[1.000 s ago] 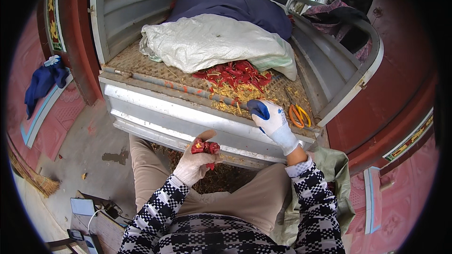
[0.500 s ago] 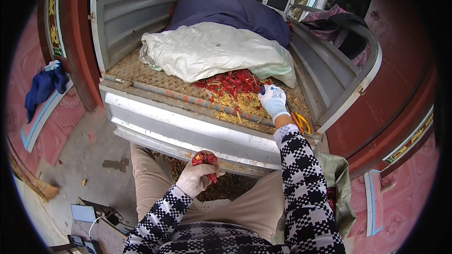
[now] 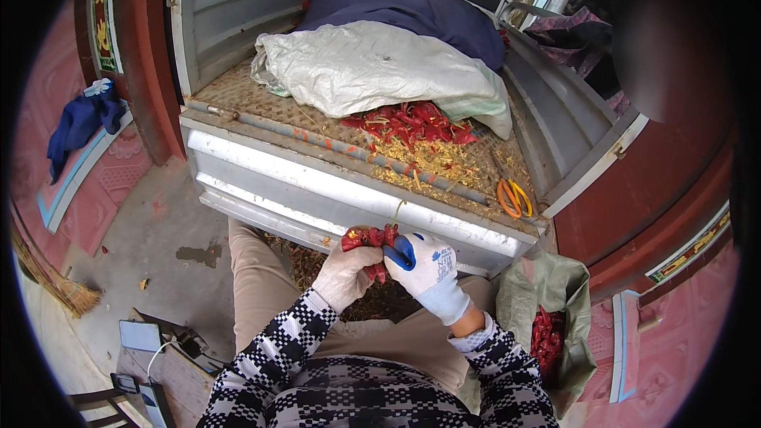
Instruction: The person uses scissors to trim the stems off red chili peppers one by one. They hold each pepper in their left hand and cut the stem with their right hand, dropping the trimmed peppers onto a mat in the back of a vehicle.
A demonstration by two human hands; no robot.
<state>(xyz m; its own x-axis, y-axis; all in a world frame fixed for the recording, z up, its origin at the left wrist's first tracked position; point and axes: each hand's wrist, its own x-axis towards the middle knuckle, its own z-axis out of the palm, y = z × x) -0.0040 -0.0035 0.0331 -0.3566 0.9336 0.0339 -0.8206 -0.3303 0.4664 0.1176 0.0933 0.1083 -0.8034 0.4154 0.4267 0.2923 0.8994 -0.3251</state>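
Observation:
In front of my lap, below the truck bed's edge, my left hand (image 3: 342,279), in a pale knit glove, is closed around several dried red chili peppers (image 3: 361,238). My right hand (image 3: 434,276), in a white glove with blue fingertips, meets it there, thumb and fingers pinched on a chili pepper (image 3: 390,233) whose thin stem points upward. On the bed lies a pile of red chilies (image 3: 416,121), partly covered by a white woven sack (image 3: 372,71). Yellow seeds and bits (image 3: 432,160) are scattered before the pile. Orange-handled scissors (image 3: 514,198) rest at the bed's right corner.
The truck's metal tailgate (image 3: 317,202) hangs down before my knees. A green woven sack (image 3: 515,293) holding red chilies (image 3: 548,339) stands open by my right leg. A dark blue cover (image 3: 396,12) lies behind. At lower left is a small wooden table (image 3: 178,384); a broom (image 3: 75,295) leans beyond.
My right hand has come back from the chili pile to my left hand, bringing a chili. My left hand has risen slightly. The view has shifted, showing more of the green sack.

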